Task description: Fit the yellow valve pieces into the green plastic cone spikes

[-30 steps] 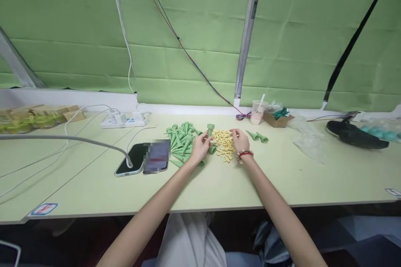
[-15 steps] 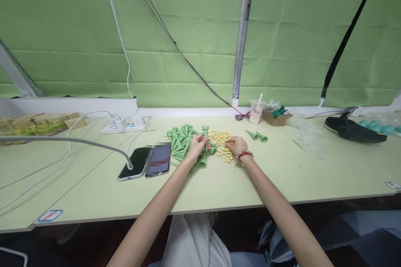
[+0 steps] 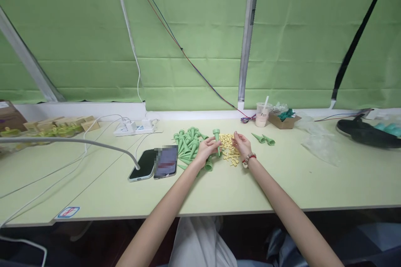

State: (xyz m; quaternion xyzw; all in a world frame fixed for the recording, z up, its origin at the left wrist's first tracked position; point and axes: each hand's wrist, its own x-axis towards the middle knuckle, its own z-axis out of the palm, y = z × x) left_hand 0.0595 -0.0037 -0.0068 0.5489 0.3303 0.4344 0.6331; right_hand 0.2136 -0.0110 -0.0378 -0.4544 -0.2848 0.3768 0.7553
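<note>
My left hand [image 3: 207,150] is closed round a green plastic cone spike [image 3: 216,134], held upright with its wide capped end on top and its point down. Under and beside that hand lies a pile of similar green cone spikes [image 3: 188,141]. My right hand [image 3: 242,146], with a beaded bracelet at the wrist, is at the right edge of a heap of small yellow plastic pieces [image 3: 230,150]. Its thumb and fingertips are bent together; whatever they pinch is too small to make out. Two loose green cone spikes [image 3: 263,139] lie to its right.
Two phones [image 3: 166,162] lie left of the pile, with a cable [image 3: 94,141] arching over one. Behind them is a power strip [image 3: 134,128]. A drink cup [image 3: 262,116], a small cardboard box [image 3: 284,122], clear plastic bags [image 3: 319,146] and a black object [image 3: 366,133] stand to the right.
My right hand has lifted slightly from over the yellow pieces, and its fingers have turned upward. My left hand still holds the green cone spike upright. The whole view has shifted a little.
</note>
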